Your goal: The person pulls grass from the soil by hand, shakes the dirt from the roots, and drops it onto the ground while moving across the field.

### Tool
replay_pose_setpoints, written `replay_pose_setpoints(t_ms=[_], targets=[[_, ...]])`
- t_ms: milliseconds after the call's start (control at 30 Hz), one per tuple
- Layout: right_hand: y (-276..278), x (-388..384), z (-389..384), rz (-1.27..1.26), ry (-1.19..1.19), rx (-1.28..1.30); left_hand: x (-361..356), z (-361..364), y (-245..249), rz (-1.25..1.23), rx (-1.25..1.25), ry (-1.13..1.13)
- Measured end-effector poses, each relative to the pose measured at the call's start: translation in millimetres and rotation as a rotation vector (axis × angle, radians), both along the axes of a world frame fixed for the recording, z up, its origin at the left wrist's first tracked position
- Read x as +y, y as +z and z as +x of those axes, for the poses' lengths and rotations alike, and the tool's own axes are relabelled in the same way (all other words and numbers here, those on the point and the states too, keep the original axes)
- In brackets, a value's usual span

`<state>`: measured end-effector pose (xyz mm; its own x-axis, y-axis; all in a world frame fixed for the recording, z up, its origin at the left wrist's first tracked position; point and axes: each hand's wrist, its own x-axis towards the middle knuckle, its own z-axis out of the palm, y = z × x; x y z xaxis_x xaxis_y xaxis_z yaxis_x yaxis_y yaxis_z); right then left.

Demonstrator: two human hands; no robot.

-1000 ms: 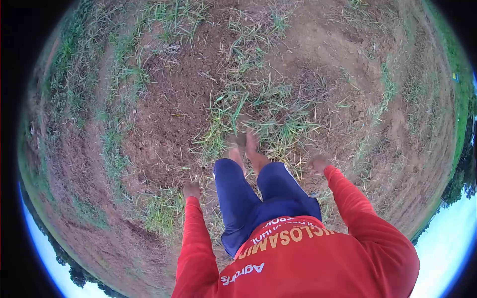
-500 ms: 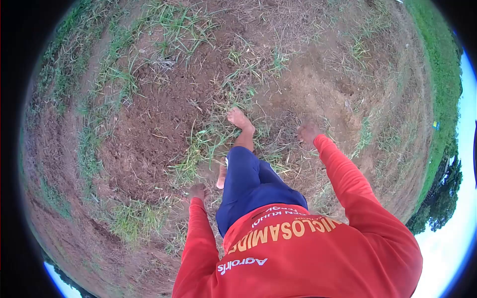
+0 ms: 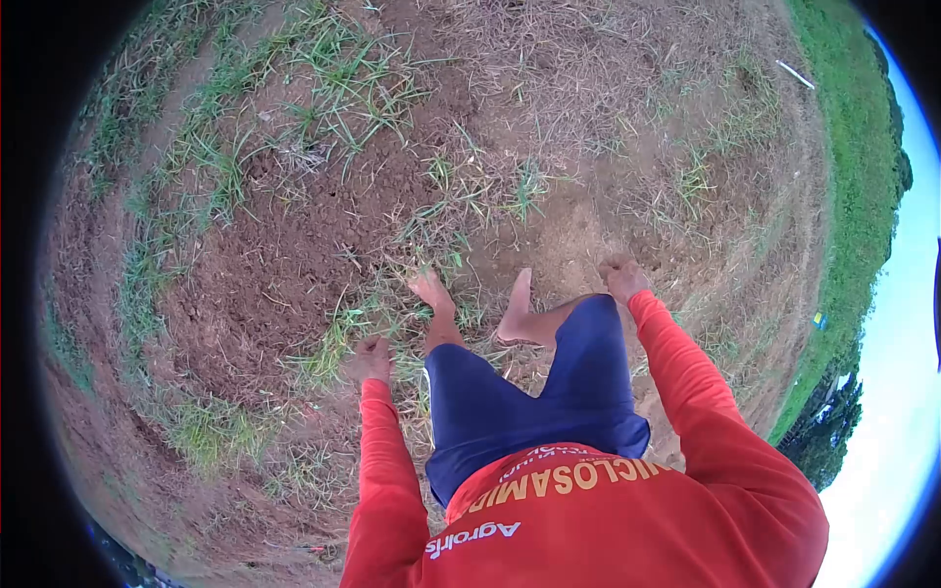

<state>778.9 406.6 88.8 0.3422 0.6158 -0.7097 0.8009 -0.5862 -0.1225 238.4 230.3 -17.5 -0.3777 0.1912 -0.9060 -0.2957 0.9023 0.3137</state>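
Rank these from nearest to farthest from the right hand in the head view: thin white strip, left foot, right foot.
From the right hand:
1. right foot, just left of the hand
2. left foot, farther left
3. thin white strip, far off at upper right, by the green grass

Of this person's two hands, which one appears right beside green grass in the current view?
The left hand: green grass tufts show directly beside it, whereas the right hand appears against mostly brown ground.
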Motion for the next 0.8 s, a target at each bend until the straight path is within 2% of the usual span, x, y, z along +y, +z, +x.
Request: replay_pose_setpoints(t_ms=[100, 167, 267, 300, 367, 400, 433, 500, 567, 667, 700, 767, 800], targets=[[-4, 59, 35, 0.104, 0.056, 0.008, 40, 37, -25, 0.257, -0.045, 0.021], [6, 108, 26, 0.147, 0.094, 0.022, 97, 71, -4, 0.255, -0.054, 0.048], [-57, 175, 48, 0.128, 0.058, 0.241, 170, 125, 8, 0.339, -0.019, 0.108], [-85, 195, 48, 0.096, -0.074, 0.358, 189, 141, 13, 0.321, -0.011, 0.164], [-156, 253, 48, 0.010, 0.349, 0.329, 228, 181, 5, 0.298, 0.006, 0.286], [-168, 273, 31, -0.003, 0.491, 0.309, 240, 202, -4, 0.275, -0.012, 0.309], [-177, 294, 10, -0.007, 0.630, 0.290, 253, 221, -11, 0.251, -0.082, 0.252], [-191, 329, -34, -0.031, 0.720, 0.362, 267, 269, -40, 0.386, -0.041, -0.018], [-219, 356, -86, -0.033, 0.816, 0.471, 274, 319, -80, 0.462, -0.074, -0.089], [-258, 369, -176, -0.032, 1.000, 0.645, 290, 337, -108, 0.347, -0.193, -0.381], [-271, 371, -211, -0.030, 1.097, 0.686, 278, 352, -122, 0.390, -0.132, -0.398], [-305, 365, -273, 0.169, 1.283, 0.815, 260, 371, -157, 0.477, 0.019, -0.444], [-319, 365, -304, 0.245, 1.358, 0.864, 268, 367, -162, 0.376, -0.008, -0.499]])
